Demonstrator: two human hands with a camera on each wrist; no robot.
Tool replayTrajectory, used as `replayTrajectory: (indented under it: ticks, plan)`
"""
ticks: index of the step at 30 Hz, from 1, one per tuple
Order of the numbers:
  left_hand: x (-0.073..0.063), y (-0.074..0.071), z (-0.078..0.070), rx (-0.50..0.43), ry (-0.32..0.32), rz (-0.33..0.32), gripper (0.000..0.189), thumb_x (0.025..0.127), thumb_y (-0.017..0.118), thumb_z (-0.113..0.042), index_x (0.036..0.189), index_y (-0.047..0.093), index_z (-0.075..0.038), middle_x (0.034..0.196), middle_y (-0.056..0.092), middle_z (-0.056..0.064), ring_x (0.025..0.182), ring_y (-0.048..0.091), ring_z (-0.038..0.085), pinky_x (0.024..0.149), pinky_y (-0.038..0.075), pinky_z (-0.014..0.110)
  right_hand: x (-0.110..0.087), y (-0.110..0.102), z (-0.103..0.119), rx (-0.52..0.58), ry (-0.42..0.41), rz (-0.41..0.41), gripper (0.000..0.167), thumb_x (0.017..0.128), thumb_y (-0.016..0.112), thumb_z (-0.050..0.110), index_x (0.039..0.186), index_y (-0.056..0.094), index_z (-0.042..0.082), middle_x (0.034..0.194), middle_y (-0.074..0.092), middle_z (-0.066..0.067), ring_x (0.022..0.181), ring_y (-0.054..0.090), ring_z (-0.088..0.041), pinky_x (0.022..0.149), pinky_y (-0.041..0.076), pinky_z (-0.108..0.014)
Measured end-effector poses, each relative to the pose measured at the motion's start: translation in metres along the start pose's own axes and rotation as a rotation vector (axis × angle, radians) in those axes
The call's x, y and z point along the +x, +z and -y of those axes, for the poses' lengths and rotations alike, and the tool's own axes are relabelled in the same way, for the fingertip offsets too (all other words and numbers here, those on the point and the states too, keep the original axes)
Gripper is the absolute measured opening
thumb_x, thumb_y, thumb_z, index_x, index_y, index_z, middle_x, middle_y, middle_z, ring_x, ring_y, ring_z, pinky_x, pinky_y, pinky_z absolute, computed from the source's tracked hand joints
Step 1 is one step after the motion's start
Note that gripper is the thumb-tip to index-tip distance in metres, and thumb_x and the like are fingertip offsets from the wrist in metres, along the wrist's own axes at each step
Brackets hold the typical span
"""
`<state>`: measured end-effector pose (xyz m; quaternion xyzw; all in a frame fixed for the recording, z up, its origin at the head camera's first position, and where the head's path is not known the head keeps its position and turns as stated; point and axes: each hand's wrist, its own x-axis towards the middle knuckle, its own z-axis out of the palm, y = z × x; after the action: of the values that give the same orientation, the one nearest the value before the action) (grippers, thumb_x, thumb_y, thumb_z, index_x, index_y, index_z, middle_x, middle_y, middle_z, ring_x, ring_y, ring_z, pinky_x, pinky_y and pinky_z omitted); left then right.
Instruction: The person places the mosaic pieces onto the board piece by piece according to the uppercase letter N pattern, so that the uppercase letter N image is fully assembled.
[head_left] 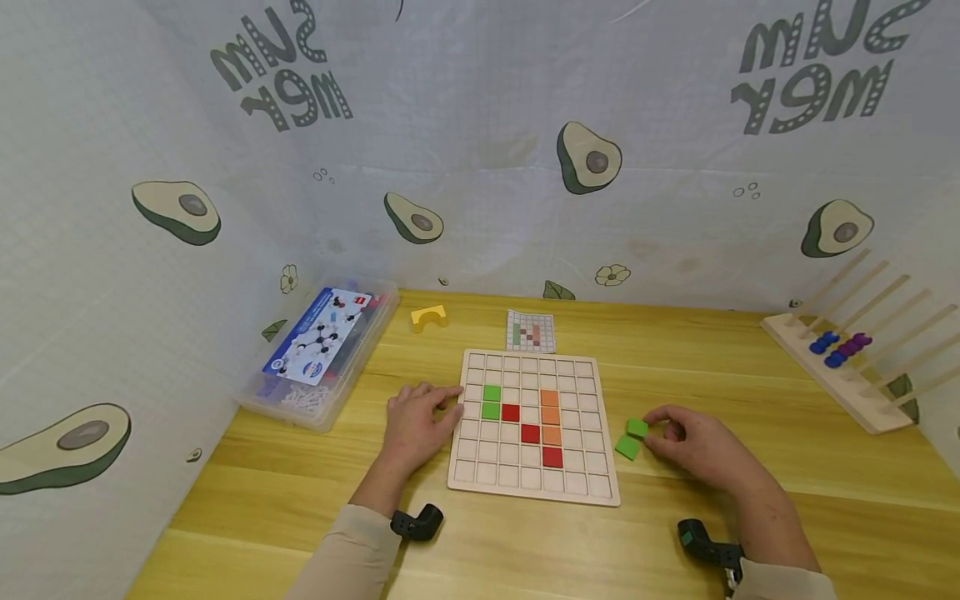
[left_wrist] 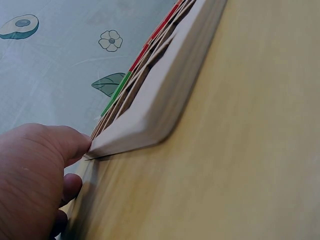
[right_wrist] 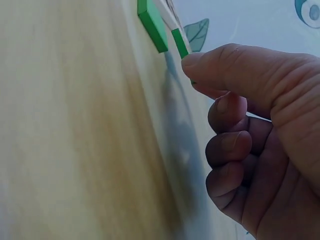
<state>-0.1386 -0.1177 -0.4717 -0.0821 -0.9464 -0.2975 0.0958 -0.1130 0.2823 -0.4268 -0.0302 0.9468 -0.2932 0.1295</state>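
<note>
A wooden grid board (head_left: pixel 498 476) lies flat, with green, red and orange square tiles in some of its cells. My left hand (head_left: pixel 420 423) rests beside it, thumb and index finger touching its left edge. The left wrist view has the thumb (left_wrist: pixel 75 145) against the board's side (left_wrist: pixel 150 107). To the right of the board, my right hand (head_left: pixel 697 446) pinches a green tile (head_left: pixel 637 428) by its edge between thumb and index finger. Another green tile (head_left: pixel 627 447) lies just in front of it. In the right wrist view the pinched tile (right_wrist: pixel 180 43) is partly hidden by the thumb.
Behind the board lies a paper pattern card (head_left: pixel 530 332) with a coloured grid. A yellow arch block (head_left: pixel 429 317) sits at the back left, near a clear plastic case (head_left: pixel 322 358). A wooden peg rack (head_left: pixel 832 371) with blue and purple beads stands at the right.
</note>
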Motion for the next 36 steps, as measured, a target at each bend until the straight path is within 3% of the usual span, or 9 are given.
replayTrajectory:
  ticks: [20,36]
  plan:
    - [0.000,0.001,0.003,-0.004,0.013,-0.010,0.030,0.096,0.069,-0.036,0.124,0.075,-0.027,0.094,0.068,-0.005,0.084,0.048,0.015,0.081,0.032,0.037,0.002,0.012,0.052,-0.003,-0.116,-0.018,0.023,0.094,0.072,0.023,0.115,0.068,0.012,0.074,0.048,0.001,0.061,0.042,-0.012,0.054,0.034,-0.025]
    - [0.000,0.002,0.003,0.001,0.023,-0.014,0.030,0.095,0.069,-0.036,0.123,0.076,-0.027,0.093,0.067,-0.005,0.084,0.048,0.015,0.080,0.032,0.036,0.012,0.031,0.090,0.007,-0.159,0.063,0.022,0.092,0.075,0.022,0.112,0.071,0.015,0.073,0.048,0.001,0.067,0.045,-0.014,0.058,0.034,-0.025]
